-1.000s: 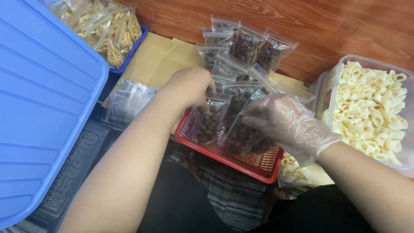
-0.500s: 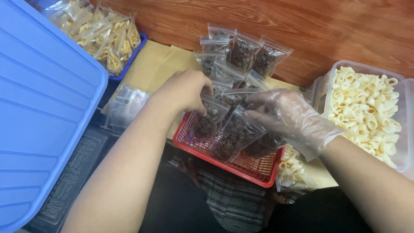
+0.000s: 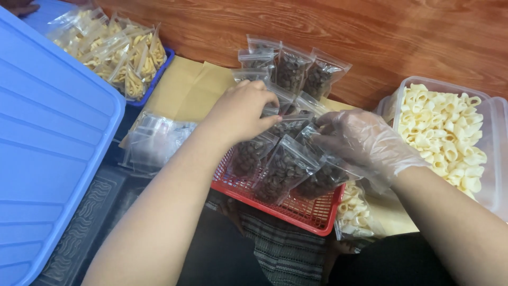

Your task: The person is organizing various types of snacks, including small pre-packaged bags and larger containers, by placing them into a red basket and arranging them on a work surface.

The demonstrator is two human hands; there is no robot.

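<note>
Dark-filled pouches (image 3: 286, 169) gripped by left hand (image 3: 243, 111), gloved right hand (image 3: 365, 140).

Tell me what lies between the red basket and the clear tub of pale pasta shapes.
In the head view, a small clear bag of pale pasta shapes lies on the tan paper between red basket and clear tub.

wooden floor (image 3: 402, 37), red basket (image 3: 312, 212), clear tub (image 3: 495, 153)

Basket (image 3: 312, 212) sits at near edge of wooden floor (image 3: 381, 37), filled pouches (image 3: 283, 169) leaning inside it. L hand (image 3: 241, 114) & R hand (image 3: 365, 140) meet over them. More pouches (image 3: 293, 69) lie behind basket, toward far edge. Tub of pasta (image 3: 450, 137) at R edge; lid (image 3: 47, 153) at L, snack bags (image 3: 114, 50) in far L corner.
</note>
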